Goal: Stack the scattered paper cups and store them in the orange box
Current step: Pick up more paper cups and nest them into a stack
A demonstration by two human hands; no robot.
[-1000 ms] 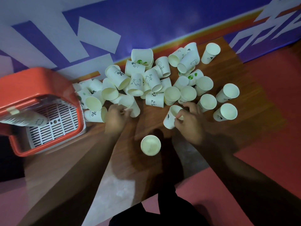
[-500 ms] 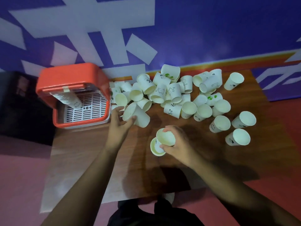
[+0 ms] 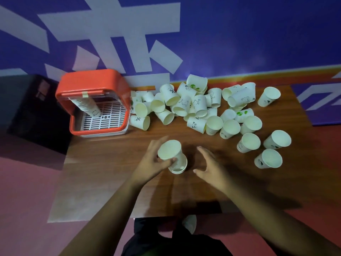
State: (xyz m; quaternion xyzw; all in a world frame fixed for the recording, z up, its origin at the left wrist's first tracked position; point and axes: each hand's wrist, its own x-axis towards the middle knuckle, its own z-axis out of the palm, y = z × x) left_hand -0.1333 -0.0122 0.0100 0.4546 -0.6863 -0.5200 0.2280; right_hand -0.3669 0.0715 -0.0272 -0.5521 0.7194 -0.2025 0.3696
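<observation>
Several white paper cups (image 3: 195, 106) lie scattered across the back of the wooden table (image 3: 114, 163), some upright, some on their sides. My left hand (image 3: 153, 163) grips a paper cup (image 3: 169, 150) and holds it over the small stack of cups (image 3: 178, 166) standing at the table's middle. My right hand (image 3: 210, 165) hovers just right of that stack, fingers apart and holding nothing. The orange box (image 3: 96, 84) stands at the back left with its lid up. A long stack of cups (image 3: 88, 106) leans inside it on a white grid tray.
A dark block (image 3: 33, 109) sits left of the box, off the table. A blue and white wall (image 3: 221, 34) runs behind the table. One cup (image 3: 190, 223) lies on the red floor near the table's front edge, by my legs.
My left hand brought a cup from the pile to the middle stack. My right hand released the cup it set onto that stack and drew away to the right.
</observation>
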